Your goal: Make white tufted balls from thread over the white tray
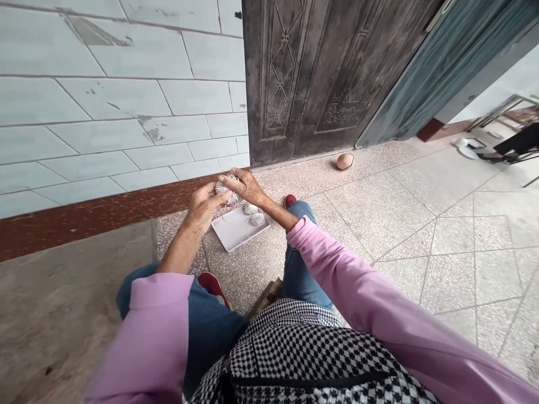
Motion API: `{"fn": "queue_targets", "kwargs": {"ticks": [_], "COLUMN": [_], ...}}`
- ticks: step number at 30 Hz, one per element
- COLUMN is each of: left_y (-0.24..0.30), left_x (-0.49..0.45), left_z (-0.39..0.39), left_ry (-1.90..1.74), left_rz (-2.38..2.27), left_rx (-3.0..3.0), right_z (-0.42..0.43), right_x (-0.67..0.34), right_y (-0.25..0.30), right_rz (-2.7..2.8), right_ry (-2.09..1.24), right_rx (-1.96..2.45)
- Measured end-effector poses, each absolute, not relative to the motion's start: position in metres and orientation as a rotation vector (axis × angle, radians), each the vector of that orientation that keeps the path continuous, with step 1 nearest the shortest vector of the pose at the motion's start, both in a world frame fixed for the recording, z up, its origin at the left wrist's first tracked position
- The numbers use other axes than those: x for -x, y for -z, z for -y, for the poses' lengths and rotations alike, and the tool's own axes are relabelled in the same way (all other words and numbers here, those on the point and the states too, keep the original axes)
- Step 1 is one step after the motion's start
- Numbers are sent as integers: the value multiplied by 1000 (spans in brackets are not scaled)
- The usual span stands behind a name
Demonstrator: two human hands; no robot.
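Between my two hands is a ball of white yarn, held above the floor in front of my knees. My left hand cups it from the left, with the thumb along its lower side. From the right, my right hand grips it, its fingers over the top. Parts of the yarn are covered by my fingers. Below the hands a shallow white tray lies on the floor, and two more white yarn balls sit at its right side. My right forearm passes close to the tray's right edge.
A white tiled wall and a dark carved door stand ahead. Near the door's foot lies a round tan object with a dark line around it. A blue curtain hangs at right. Far right, a person's dark-clothed leg shows.
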State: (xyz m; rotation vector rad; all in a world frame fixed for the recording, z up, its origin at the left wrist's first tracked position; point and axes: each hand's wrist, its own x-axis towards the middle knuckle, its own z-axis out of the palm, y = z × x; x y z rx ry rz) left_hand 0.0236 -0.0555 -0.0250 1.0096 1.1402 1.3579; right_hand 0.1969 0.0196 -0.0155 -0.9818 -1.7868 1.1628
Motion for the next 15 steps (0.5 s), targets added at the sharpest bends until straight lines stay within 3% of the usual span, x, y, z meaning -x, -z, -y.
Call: {"fn": "queue_targets", "kwargs": {"ticks": [9, 15], "left_y": [29, 50], "left_x": [11, 25], "left_z": [5, -22], "left_ry": [-1493, -1533], "left_rz": [-1065, -1037], "left_rx": [-917, -878], "right_z": [-66, -77], "right_x": [-186, -154], "right_y": [39, 81], "right_rz": [1198, 1416], "right_ry": [-1700, -2043], "right_rx": [922, 822]}}
